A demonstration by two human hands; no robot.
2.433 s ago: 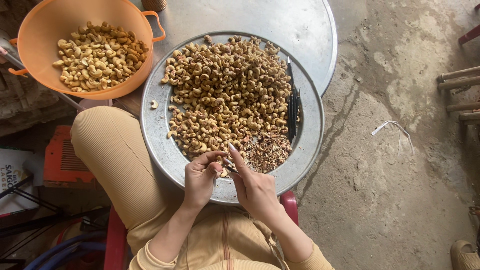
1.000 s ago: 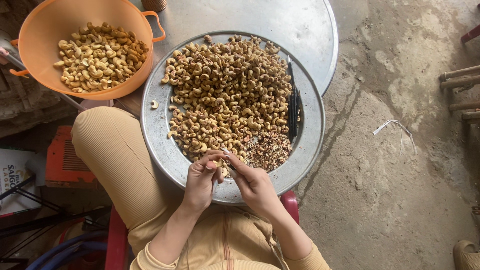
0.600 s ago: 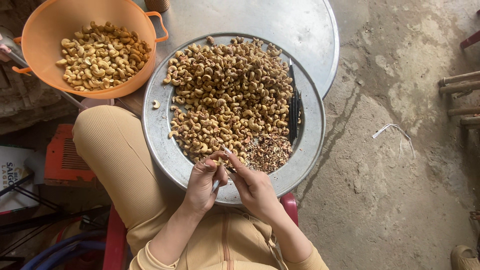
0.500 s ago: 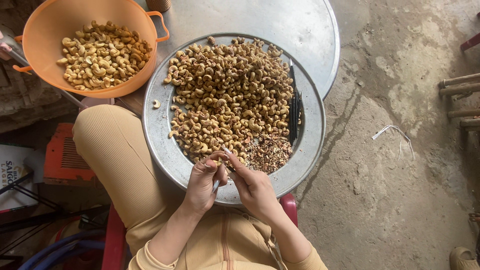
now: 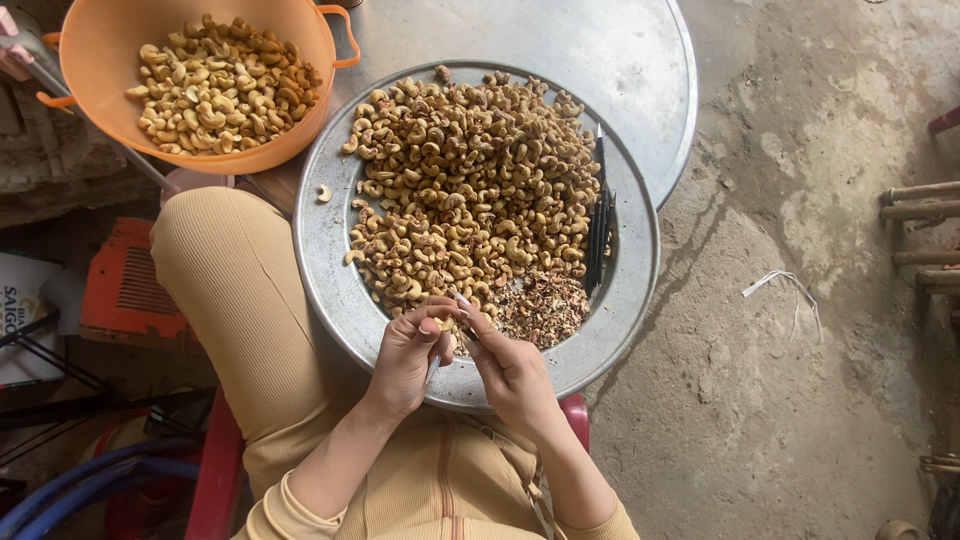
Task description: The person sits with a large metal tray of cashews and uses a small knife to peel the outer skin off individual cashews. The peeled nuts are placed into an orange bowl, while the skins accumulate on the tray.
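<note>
A round metal tray (image 5: pixel 330 250) rests on my lap, heaped with cashew nuts (image 5: pixel 470 180) that still carry brownish skin. A small pile of peeled skin flakes (image 5: pixel 545 310) lies at the tray's near side. My left hand (image 5: pixel 408 355) and my right hand (image 5: pixel 510 365) meet over the tray's near rim, fingers pinched together around one cashew nut. A thin pale tool shows under my left fingers. Dark slim tools (image 5: pixel 598 225) lie on the tray's right side.
An orange basin (image 5: pixel 100 60) of peeled pale cashews stands at the upper left. A second metal tray (image 5: pixel 600 50) lies under and behind the first. Rough concrete floor (image 5: pixel 800 350) spreads to the right, with a red stool edge (image 5: pixel 575 410) under me.
My right hand's fingers have curled in from a stretched pose and both hands have closed together on a nut. The heap and basin stay put.
</note>
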